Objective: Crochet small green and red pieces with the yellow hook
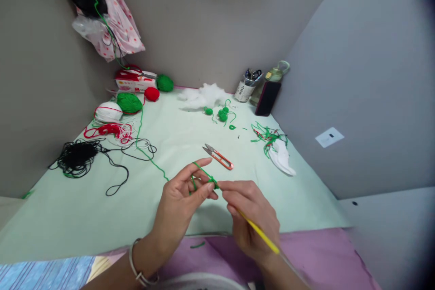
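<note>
My left hand [185, 199] is low in the middle, its fingers pinched on a small piece of green crochet work [212, 180], with green yarn [149, 156] looped over the forefinger and trailing away to the back left. My right hand [253, 217] is beside it, closed round a yellow crochet hook [260, 233] whose tip meets the green work. A bracelet sits on my left wrist. Just beyond the hands lie orange thread snips [219, 157] on the pale green table cover [68, 208].
At the left lie a black yarn tangle [76, 156], red and white yarn [110, 131], green balls [129, 102] and a red box [132, 80]. White stuffing [204, 95], small green crocheted pieces [222, 114], a pen cup [245, 86], a dark phone [268, 98] and yarn scraps [268, 137] are further back.
</note>
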`<state>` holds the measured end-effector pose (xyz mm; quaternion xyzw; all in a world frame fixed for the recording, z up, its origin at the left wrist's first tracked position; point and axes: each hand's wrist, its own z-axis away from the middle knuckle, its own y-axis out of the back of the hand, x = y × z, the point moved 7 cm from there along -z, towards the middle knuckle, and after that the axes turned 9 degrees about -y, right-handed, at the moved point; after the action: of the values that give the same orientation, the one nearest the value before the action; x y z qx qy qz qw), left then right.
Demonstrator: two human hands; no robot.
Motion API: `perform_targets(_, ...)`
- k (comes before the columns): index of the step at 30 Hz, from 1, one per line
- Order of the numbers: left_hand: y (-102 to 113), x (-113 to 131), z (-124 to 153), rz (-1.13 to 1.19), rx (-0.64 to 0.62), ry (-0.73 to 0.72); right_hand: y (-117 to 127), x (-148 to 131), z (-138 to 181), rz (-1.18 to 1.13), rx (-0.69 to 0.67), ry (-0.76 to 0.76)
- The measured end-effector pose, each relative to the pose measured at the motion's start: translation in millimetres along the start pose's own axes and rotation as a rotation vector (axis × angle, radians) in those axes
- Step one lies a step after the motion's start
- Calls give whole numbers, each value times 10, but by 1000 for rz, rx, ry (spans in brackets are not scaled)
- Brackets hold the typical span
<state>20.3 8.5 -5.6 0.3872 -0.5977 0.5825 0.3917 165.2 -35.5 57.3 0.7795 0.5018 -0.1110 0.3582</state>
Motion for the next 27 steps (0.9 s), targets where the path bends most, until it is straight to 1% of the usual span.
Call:
perform_targets(1, 4, 14, 4, -20, 5, -12, -2, -16, 0, 31, 7, 30)
perform_targets(3, 15, 36, 21, -69, 19, -30, -1, 1, -13, 18, 13, 29)
perform_targets(5, 41, 57, 48, -144, 53, -64, -3, 57, -31, -75, 2, -21)
perform_targets(8, 73, 100, 88, -271, 98, -175, -8, 118, -30, -165, -2, -77)
perform_targets(11, 73, 136, 108, -332, 96, -290, -15, 74, -5, -54, -2, -11)
perform_targets(13, 80, 158, 111, -351, 93, -341, -18, 63, -8, -33, -13, 1)
perform_targets(17, 77, 189, 116, -385, 65, -386, -3, 136, -54, -214, -13, -104)
perform_targets(18, 75, 191, 116, -387, 63, -382, -3, 132, -52, -206, -2, -103)
perform_targets(20, 87, 178, 109, -369, 84, -342, -21, 76, -21, -62, 9, -37)
perform_targets(23, 110, 98, 70, -244, 104, -189, -79, -23, 56, 213, 15, 99)
perform_targets(24, 110, 67, 53, -183, 96, -134, -89, -35, 68, 235, 14, 122)
perform_targets(25, 108, 42, 36, -123, 83, -87, -91, -25, 65, 202, 8, 117)
perform_targets(27, 100, 17, 7, -52, 48, -30, -70, 52, 20, 17, 0, 26)
